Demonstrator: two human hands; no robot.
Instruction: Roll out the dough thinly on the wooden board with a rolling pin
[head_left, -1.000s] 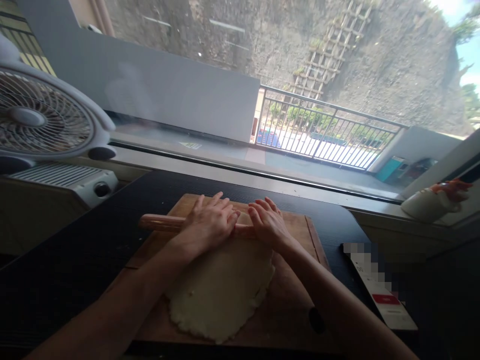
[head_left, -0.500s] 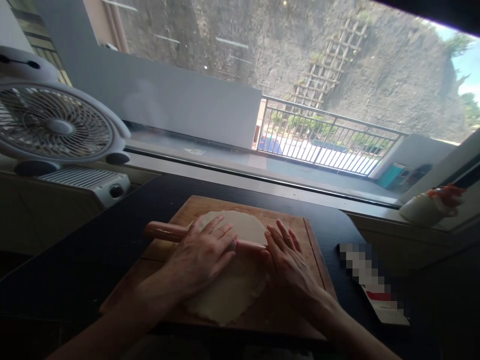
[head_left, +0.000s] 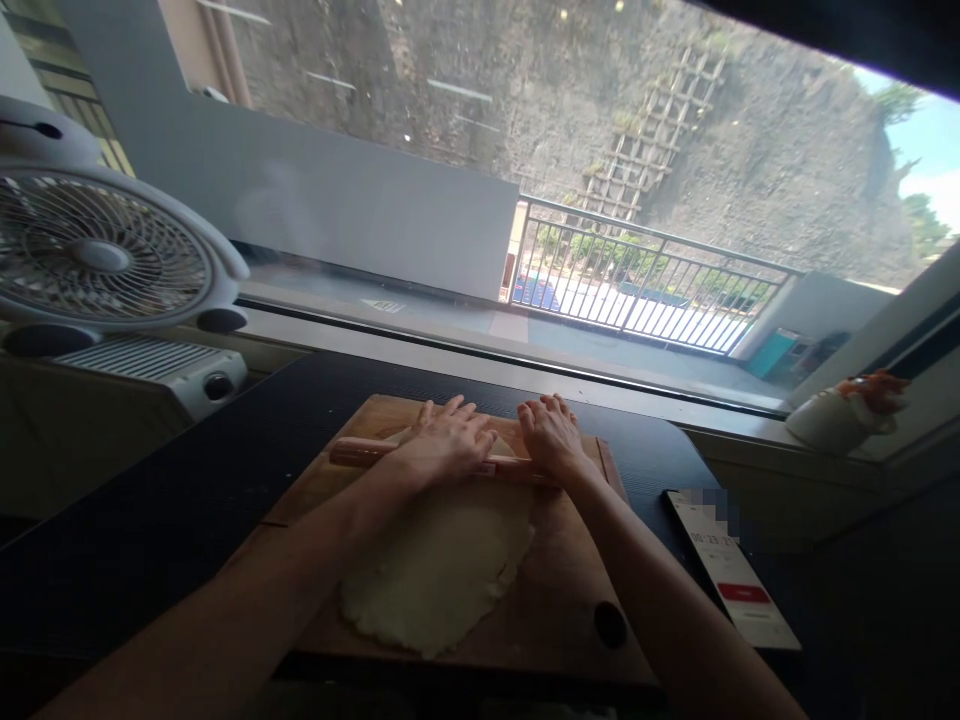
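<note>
A wooden rolling pin [head_left: 358, 452] lies across a flat sheet of pale dough [head_left: 442, 570]. My left hand [head_left: 450, 440] rests palm down on the pin's middle, its fingers stretched forward over it. Nearer the pin's right end, my right hand [head_left: 551, 430] presses down the same way, fingers extended and not wrapped round the wood. Both hands hide much of the pin and the dough's far part. Under the dough is a wooden cutting board [head_left: 559, 570], and the dough's near edge is uneven.
The board sits on a dark table [head_left: 187, 510]. A phone [head_left: 731, 570] with a lit screen lies right of it. Further off are a white fan [head_left: 105, 255] at left, a white pot [head_left: 825, 420] on the sill at right, and a large window with a railing [head_left: 652, 280] outside.
Both hands have pushed the rolling pin away from me, towards the board's far edge. More of the dough's near part now shows. The view has shifted slightly.
</note>
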